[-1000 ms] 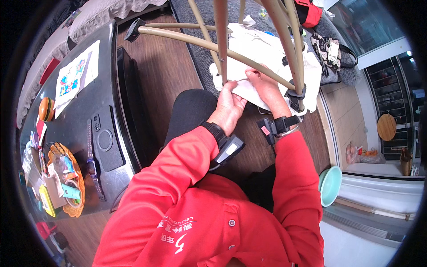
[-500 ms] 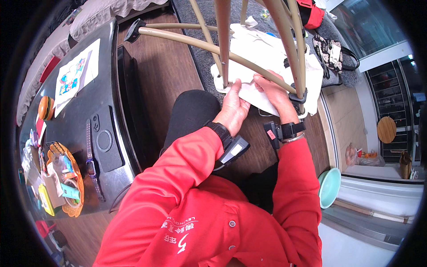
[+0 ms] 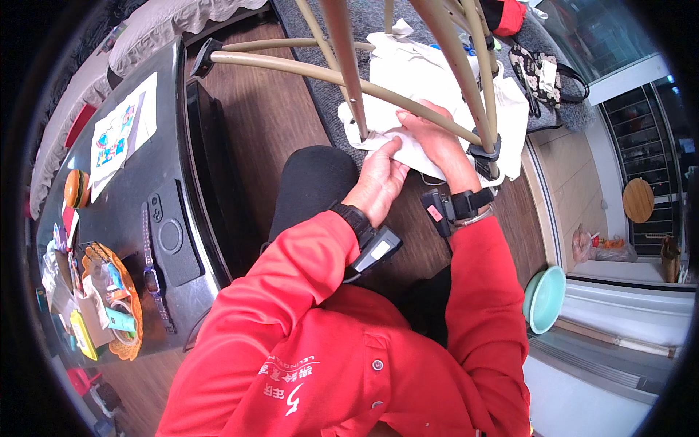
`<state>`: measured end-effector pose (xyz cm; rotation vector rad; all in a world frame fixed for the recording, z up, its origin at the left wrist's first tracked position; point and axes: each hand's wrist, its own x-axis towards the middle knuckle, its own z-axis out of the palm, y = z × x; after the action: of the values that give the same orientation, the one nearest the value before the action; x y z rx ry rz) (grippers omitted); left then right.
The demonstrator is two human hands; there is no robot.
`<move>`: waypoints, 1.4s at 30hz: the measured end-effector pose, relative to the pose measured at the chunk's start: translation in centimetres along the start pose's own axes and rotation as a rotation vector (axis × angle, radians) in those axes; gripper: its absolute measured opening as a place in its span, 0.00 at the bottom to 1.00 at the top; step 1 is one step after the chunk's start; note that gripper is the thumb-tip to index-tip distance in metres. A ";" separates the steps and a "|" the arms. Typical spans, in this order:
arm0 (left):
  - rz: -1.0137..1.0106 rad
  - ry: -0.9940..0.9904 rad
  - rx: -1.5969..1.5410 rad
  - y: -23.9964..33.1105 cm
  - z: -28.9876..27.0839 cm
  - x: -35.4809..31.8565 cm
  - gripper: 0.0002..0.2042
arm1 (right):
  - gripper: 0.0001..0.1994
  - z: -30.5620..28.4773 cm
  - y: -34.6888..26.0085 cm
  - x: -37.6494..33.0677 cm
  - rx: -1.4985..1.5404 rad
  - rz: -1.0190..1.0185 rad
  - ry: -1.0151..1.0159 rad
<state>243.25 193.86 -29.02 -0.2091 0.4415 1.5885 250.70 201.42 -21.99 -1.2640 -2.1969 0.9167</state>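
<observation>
A white cloth (image 3: pixel 408 69) lies among the legs of a tan metal tube frame (image 3: pixel 291 69) with black plastic joints and foot caps. My left hand (image 3: pixel 377 180) pinches the cloth's near edge, its thumb on top and its fingers curled below, close to the lower end of one tube. Just to the right, my right hand (image 3: pixel 438 146) is closed at the same cloth beneath a slanting tube, which hides part of its fingers. Both wrists carry black strapped devices.
A dark table (image 3: pixel 138 218) on the left bears a picture sheet (image 3: pixel 120 138), a toy burger (image 3: pixel 76 189), a watch (image 3: pixel 151 280), a dark phone-like slab (image 3: pixel 172 231) and an orange basket (image 3: pixel 129 291). A patterned bag (image 3: pixel 535 76) and a green basin (image 3: pixel 545 300) are at right.
The frame and cloth sit slightly further left in view. My right hand's fingertips have shifted a little up and left over the cloth; my left hand keeps its pinch on the edge.
</observation>
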 end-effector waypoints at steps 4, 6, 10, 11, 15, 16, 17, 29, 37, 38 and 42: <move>-0.002 0.015 0.029 0.1 0.1 -0.2 0.12 | 0.10 0.1 -0.5 0.2 0.042 -0.066 0.053; 0.007 0.025 0.043 0.1 0.1 -0.2 0.14 | 0.09 0.3 -0.5 0.3 0.068 -0.121 0.079; 0.013 0.039 0.062 0.1 0.2 -0.4 0.14 | 0.13 0.6 -0.5 0.4 0.123 -0.181 0.096; 0.014 0.048 0.069 0.1 0.2 -0.4 0.14 | 0.11 0.6 -0.5 0.4 0.097 -0.164 0.102; 0.021 0.046 0.075 0.1 0.1 -0.4 0.14 | 0.09 0.1 -0.4 0.1 0.048 -0.117 0.059; 0.021 0.051 0.067 0.1 0.1 -0.4 0.14 | 0.09 -0.1 -0.3 0.1 0.033 -0.088 0.032; 0.016 0.056 0.055 0.1 0.1 -0.4 0.14 | 0.09 0.0 -0.4 0.1 0.001 -0.056 0.030; -0.013 0.112 -0.001 1.1 -0.4 -1.4 0.20 | 0.08 1.9 -0.4 -3.2 0.186 -0.244 -0.073; -0.034 0.123 0.042 1.4 -1.0 -1.2 0.19 | 0.07 1.3 0.7 -5.1 0.049 -0.355 -0.049; -0.029 0.126 0.053 1.3 -0.9 -1.2 0.19 | 0.07 1.0 0.8 -5.2 0.066 -0.322 -0.051; -0.016 0.159 0.098 1.3 0.0 -1.4 0.19 | 0.07 -0.3 1.9 -4.9 0.148 -0.215 0.041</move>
<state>242.09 192.55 -28.25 -0.2642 0.6377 1.5359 254.30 197.93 -23.42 -0.9490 -2.1397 0.9387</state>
